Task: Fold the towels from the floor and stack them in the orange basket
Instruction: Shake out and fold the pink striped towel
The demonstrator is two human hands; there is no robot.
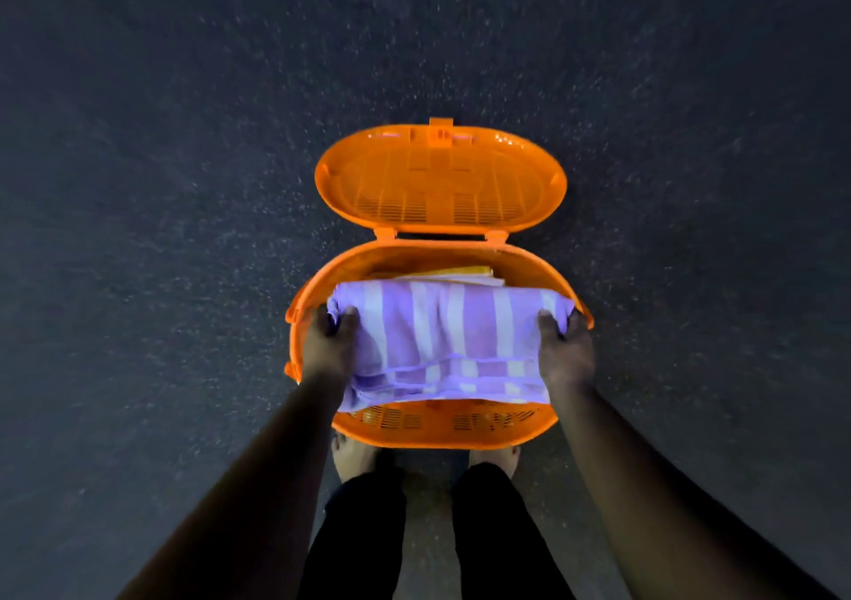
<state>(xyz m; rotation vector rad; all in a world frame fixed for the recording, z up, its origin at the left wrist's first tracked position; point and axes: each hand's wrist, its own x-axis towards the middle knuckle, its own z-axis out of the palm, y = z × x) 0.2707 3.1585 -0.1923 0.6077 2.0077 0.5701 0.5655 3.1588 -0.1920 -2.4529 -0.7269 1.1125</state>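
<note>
A: Hands?
B: I see left hand (pixel 328 346) and right hand (pixel 565 351) each with fingers (pixel 343 321) clamped on an end of the folded purple striped towel (pixel 444 341).
A: Towel where?
B: Centre frame, held over the open orange basket (pixel 442 431), lid (pixel 440 180) flipped back above. Yellow towel (pixel 453 272) already inside, on dark floor (pixel 161 185).

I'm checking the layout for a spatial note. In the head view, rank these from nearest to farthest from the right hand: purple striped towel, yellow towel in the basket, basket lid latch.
From the right hand:
1. Purple striped towel, held at its right end.
2. Yellow towel, inside the basket, beyond the purple one.
3. Lid latch, at the open lid's far edge.
</note>
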